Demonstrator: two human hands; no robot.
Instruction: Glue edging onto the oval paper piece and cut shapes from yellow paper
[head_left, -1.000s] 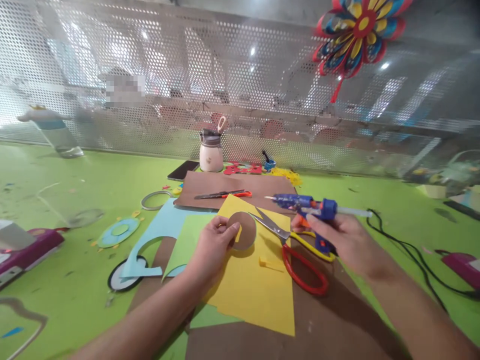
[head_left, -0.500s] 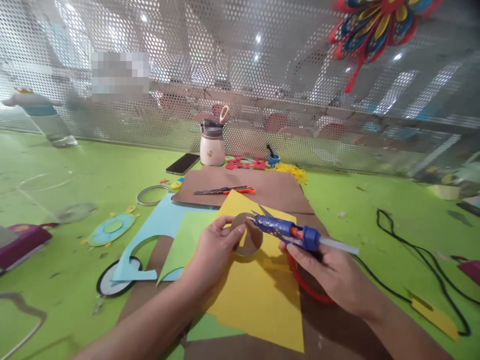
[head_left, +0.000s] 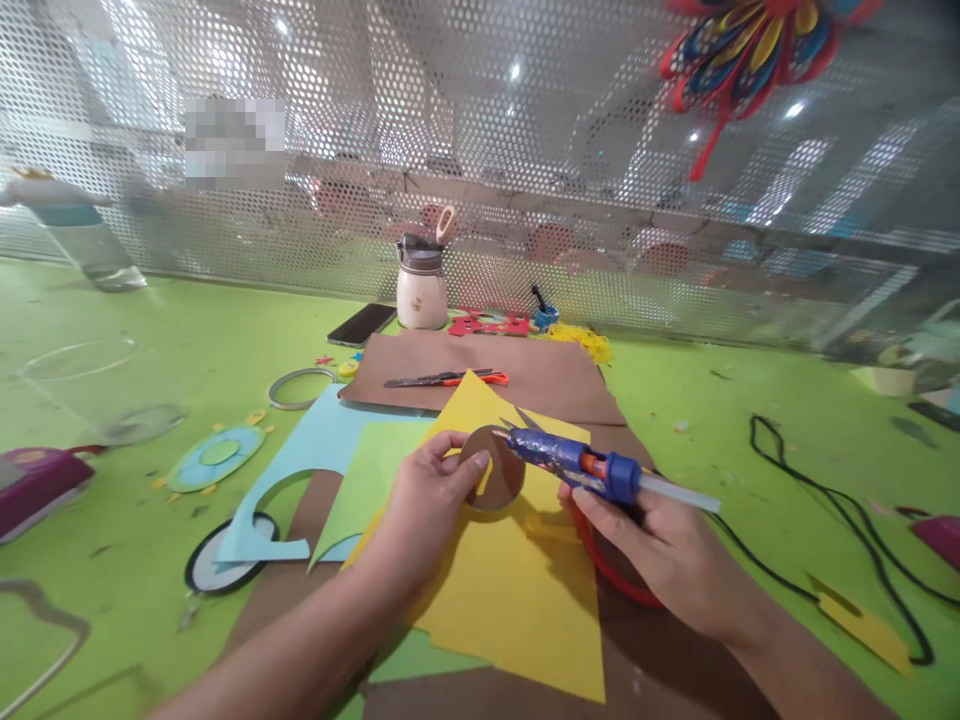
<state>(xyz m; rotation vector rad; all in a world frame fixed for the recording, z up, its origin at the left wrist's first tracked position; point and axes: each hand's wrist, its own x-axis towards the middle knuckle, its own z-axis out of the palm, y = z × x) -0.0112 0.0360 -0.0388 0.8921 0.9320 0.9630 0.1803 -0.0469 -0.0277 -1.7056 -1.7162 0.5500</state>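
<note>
On green table (head_left: 675,400), scissors (head_left: 604,572) beneath glue gun (head_left: 570,462).

Worktop (head_left: 187,330): bright green, fills the lower frame.
Centre: brown paper sheets (head_left: 555,385), light blue paper (head_left: 322,440).
Upper centre: smartphone (head_left: 362,324), cream flask (head_left: 422,290), grey ring (head_left: 300,387).
Right: black cable (head_left: 825,500).

Cream flask (head_left: 421,292) stands against the perforated screen (head_left: 300,200). Just left of it, a black phone (head_left: 362,324) lies flat. In front of the flask, an orange-handled cutter (head_left: 447,379) rests on brown paper (head_left: 555,385). Far right of it, black cable (head_left: 825,500) loops, with a paper pinwheel (head_left: 750,45) hanging high above.
</note>
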